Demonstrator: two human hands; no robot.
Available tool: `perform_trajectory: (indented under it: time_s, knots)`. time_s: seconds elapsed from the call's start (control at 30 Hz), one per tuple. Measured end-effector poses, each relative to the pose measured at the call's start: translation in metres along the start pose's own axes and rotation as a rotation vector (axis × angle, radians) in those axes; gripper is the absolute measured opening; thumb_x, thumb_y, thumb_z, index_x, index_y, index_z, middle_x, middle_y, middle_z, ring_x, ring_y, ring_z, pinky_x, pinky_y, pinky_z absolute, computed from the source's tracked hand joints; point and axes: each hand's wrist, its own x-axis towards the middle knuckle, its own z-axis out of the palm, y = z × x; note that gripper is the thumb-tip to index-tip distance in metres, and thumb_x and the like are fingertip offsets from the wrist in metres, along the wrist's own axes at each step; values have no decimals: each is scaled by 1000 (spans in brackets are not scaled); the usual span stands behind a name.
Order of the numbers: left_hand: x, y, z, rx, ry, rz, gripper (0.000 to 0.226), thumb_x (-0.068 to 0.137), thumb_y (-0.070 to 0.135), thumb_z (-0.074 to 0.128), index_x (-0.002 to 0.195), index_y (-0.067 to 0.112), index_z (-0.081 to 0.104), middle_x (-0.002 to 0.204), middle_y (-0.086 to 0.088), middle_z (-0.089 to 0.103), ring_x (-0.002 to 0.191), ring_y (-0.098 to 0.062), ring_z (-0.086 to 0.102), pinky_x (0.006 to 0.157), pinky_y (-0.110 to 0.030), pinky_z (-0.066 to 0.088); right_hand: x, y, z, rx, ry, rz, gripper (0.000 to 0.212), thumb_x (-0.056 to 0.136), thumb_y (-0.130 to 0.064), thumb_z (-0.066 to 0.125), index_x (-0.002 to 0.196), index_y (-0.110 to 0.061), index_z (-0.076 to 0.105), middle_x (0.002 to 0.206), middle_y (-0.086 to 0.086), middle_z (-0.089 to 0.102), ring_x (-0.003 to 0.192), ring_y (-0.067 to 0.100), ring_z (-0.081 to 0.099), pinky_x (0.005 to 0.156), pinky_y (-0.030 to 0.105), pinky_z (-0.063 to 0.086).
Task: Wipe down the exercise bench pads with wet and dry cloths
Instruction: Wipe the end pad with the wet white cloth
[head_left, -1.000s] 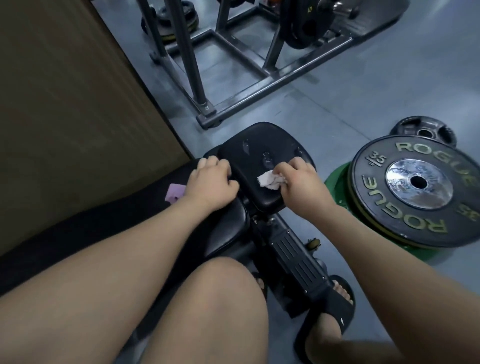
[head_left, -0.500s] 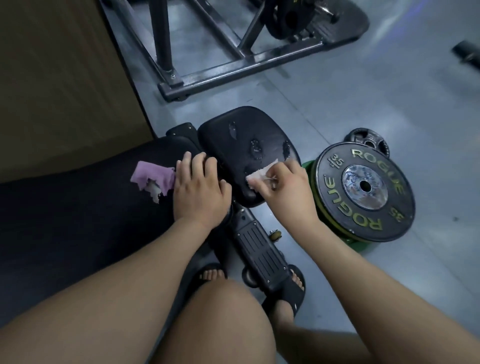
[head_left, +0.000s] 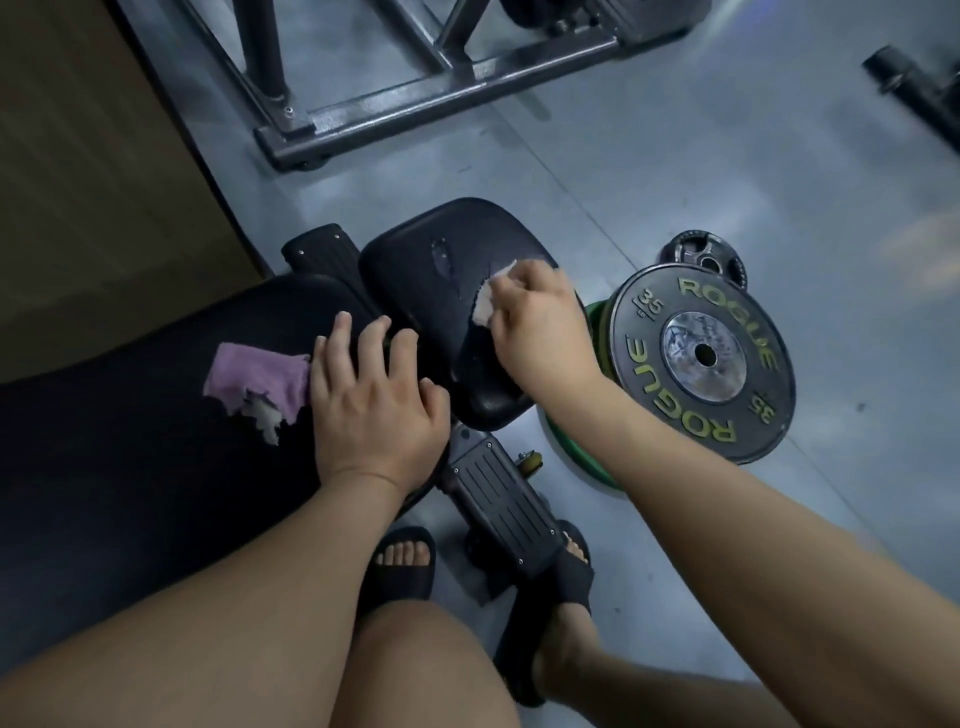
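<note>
A small black seat pad (head_left: 415, 270) with worn, torn patches sits at the end of the long black bench pad (head_left: 130, 441). My right hand (head_left: 540, 327) grips a small white cloth (head_left: 485, 306) and holds it against the right part of the seat pad. Flat on the near end of the long pad rests my left hand (head_left: 374, 400), fingers spread and reaching the gap between the pads. A purple cloth (head_left: 254, 379) lies on the long pad just left of that hand.
A stack of weight plates (head_left: 701, 358) topped by a black 35 lb plate lies on the floor right of the seat pad. A grey steel rack base (head_left: 441, 98) crosses the floor ahead. A brown wall panel (head_left: 88, 156) stands left. My sandalled feet (head_left: 405, 566) flank the bench frame.
My right hand with the white cloth has slid forward along the seat pad. My left hand's fingers have spread flat. The view has tilted further down.
</note>
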Motion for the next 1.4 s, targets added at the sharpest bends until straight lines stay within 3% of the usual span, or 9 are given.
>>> perform_trajectory:
  time_s: [0.17,0.3,0.43,0.63,0.83,0.97,1.1,1.27,1.4]
  knots:
    - [1,2,-1,25,-9,-1,49,86,34,47,130,16,56,147,-9,49,149,-39,27,123,-57,19,-61,3,-21,56,-90,-195,26,99,-32,59,106,-9,71,114,6,59,100,28,51,86,36,46]
    - [1,2,0,23,-6,-8,49,85,35,47,130,17,56,147,-8,49,149,-38,26,122,-57,19,-30,11,-10,-27,-84,-178,16,91,-8,54,101,-8,67,110,7,59,95,32,51,73,37,47]
    - [0,2,1,32,5,-6,48,85,34,49,129,17,57,146,-8,50,148,-38,28,122,-57,20,29,4,3,-24,-31,-76,22,79,4,52,92,-5,68,106,17,61,94,39,55,80,36,47]
    - [1,1,1,16,1,-12,44,84,34,50,125,18,58,146,-7,50,149,-37,28,123,-55,19,-18,-7,-10,-7,-61,-93,30,96,-36,63,101,-8,71,113,13,58,102,33,50,87,37,44]
    - [2,0,1,-4,-6,-22,40,84,35,54,120,19,59,147,-6,50,150,-35,26,123,-54,17,-46,5,-23,81,-146,-138,11,91,-15,64,101,-10,67,112,4,61,99,29,55,87,40,50]
    - [1,-1,1,-22,5,-20,38,84,34,54,119,19,60,146,-6,50,149,-35,27,123,-54,18,-31,13,-37,198,-147,-54,28,85,1,66,109,-12,74,112,3,66,102,24,63,90,32,52]
    - [1,-1,2,-25,20,-20,36,84,34,54,115,18,62,146,-7,51,149,-35,28,123,-54,18,-33,22,-38,109,-78,-127,36,87,4,61,117,-10,74,119,13,64,107,35,61,87,40,55]
    - [1,-1,4,-13,34,-12,32,84,34,54,110,18,64,145,-7,52,148,-35,29,123,-54,19,-50,14,-24,35,-159,-146,39,88,-26,75,120,-4,72,132,18,61,112,40,58,98,45,52]
    - [1,-1,4,-12,44,-13,33,84,35,52,109,18,64,145,-7,52,148,-34,29,123,-53,18,-48,8,-20,84,-110,-149,9,96,-12,63,103,-13,69,109,0,64,95,30,53,88,36,47]
